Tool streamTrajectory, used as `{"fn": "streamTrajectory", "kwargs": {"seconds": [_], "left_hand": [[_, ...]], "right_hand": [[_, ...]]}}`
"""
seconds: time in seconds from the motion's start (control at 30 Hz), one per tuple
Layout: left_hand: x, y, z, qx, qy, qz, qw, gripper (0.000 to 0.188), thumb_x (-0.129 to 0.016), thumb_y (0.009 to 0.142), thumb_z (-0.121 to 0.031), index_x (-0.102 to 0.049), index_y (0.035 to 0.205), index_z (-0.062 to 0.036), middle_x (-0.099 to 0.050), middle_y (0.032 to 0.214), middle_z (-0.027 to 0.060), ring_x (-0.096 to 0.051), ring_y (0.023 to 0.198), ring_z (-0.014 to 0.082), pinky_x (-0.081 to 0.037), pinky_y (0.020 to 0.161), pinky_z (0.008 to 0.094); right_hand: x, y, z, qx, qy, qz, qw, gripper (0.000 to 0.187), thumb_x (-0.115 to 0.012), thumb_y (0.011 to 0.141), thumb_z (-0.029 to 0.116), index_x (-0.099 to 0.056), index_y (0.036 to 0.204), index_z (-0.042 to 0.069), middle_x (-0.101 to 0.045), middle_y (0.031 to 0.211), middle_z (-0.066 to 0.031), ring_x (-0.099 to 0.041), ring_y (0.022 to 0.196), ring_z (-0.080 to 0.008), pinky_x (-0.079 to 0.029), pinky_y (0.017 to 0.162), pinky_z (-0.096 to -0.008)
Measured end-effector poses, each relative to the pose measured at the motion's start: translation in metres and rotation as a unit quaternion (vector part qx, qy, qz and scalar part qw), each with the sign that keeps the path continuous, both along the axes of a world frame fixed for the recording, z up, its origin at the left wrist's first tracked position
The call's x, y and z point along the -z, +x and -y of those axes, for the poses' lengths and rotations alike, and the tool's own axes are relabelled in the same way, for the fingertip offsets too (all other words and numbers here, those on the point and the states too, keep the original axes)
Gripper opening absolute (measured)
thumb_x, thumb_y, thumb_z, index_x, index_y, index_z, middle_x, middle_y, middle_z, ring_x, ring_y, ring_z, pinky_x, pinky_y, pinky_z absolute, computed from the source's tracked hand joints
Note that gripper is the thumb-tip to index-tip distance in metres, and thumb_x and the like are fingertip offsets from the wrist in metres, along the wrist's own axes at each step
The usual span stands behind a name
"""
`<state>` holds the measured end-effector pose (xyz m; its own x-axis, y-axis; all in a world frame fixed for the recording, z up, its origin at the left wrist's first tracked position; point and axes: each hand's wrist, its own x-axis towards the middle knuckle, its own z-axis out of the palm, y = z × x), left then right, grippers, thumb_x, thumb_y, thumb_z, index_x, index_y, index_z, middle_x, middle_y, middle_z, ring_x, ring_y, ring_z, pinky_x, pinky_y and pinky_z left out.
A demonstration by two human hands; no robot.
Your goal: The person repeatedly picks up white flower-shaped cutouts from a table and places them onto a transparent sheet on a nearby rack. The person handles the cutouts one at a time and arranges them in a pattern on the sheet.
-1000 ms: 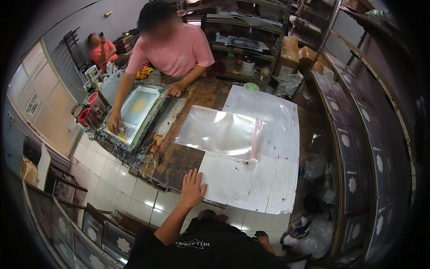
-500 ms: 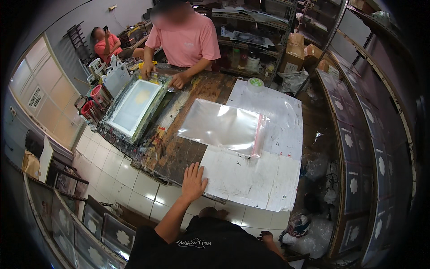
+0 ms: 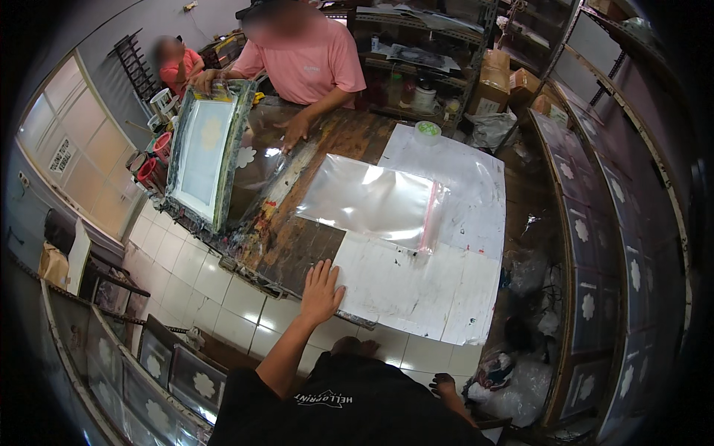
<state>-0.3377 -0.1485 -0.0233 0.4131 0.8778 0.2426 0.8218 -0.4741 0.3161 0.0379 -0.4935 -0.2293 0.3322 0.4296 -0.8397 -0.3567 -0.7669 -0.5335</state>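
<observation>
My left hand (image 3: pixel 321 291) lies flat at the near edge of the table, fingers stretched out, partly on the white board (image 3: pixel 398 286) and holding nothing. Beside my body hangs my right hand (image 3: pixel 444 385), off the table, its fingers loosely apart and nothing visible in them. Beyond my left hand rests a stack of clear plastic bags (image 3: pixel 364 201) with a pink strip along the right end. Across the table a co-worker in a pink shirt holds up a printing screen (image 3: pixel 204 152), tilted, with one hand. Under it a clear plastic sheet bears a white flower print (image 3: pixel 245 156).
A roll of green-and-white tape (image 3: pixel 427 131) sits at the board's far edge. Red paint cans (image 3: pixel 152 175) crowd the table's left end. Racks of printed plastic sheets (image 3: pixel 582 230) stand at right and lower left. A second person sits far back.
The co-worker has tilted the printing screen up from the table, uncovering the plastic sheet with the white flower. My hands have stayed in place.
</observation>
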Motion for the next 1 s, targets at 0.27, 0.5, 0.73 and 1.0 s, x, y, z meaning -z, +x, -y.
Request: {"fn": "streamTrajectory", "kwargs": {"seconds": [0.27, 0.5, 0.73, 1.0], "left_hand": [[0.005, -0.005, -0.006, 0.003, -0.033, 0.049, 0.998, 0.051, -0.058, 0.096, -0.028, -0.05, 0.138, 0.0007, -0.04, 0.152, 0.0241, -0.033, 0.142, 0.0413, -0.023, 0.118, 0.0525], [-0.044, 0.005, -0.015, -0.022, -0.017, 0.288, 0.957, 0.047, -0.067, 0.087, -0.013, -0.057, 0.13, 0.0014, -0.052, 0.141, 0.0221, -0.048, 0.129, 0.0437, -0.039, 0.108, 0.0499], [-0.095, 0.04, -0.07, -0.053, 0.26, 0.078, 0.961, 0.073, -0.074, 0.08, -0.018, -0.043, 0.143, 0.0019, -0.053, 0.136, 0.023, -0.043, 0.132, 0.0414, -0.028, 0.114, 0.0589], [-0.01, 0.048, -0.058, 0.099, 0.06, 0.013, 0.993, 0.03, -0.066, 0.084, -0.007, -0.067, 0.113, -0.004, -0.068, 0.114, 0.0104, -0.061, 0.103, 0.029, -0.046, 0.086, 0.042]], "right_hand": [[-0.004, 0.0, -0.016, -0.019, 0.008, -0.004, 1.0, 0.029, -0.057, 0.096, 0.016, -0.057, 0.123, 0.006, -0.066, 0.101, -0.0127, -0.071, 0.081, -0.0281, -0.052, 0.062, -0.0375], [0.002, -0.019, -0.001, 0.016, -0.007, 0.025, 1.0, 0.027, -0.057, 0.098, 0.015, -0.058, 0.123, 0.005, -0.067, 0.102, -0.0123, -0.071, 0.081, -0.0255, -0.053, 0.061, -0.0355], [-0.005, -0.033, 0.023, 0.063, -0.047, 0.067, 0.995, 0.023, -0.053, 0.1, 0.014, -0.061, 0.119, 0.004, -0.067, 0.1, -0.0117, -0.071, 0.079, -0.0267, -0.053, 0.057, -0.0369], [-0.016, -0.05, 0.037, 0.111, 0.01, 0.07, 0.991, 0.024, -0.052, 0.1, 0.011, -0.059, 0.121, 0.003, -0.066, 0.103, -0.0109, -0.071, 0.083, -0.0238, -0.056, 0.064, -0.0351]]}}
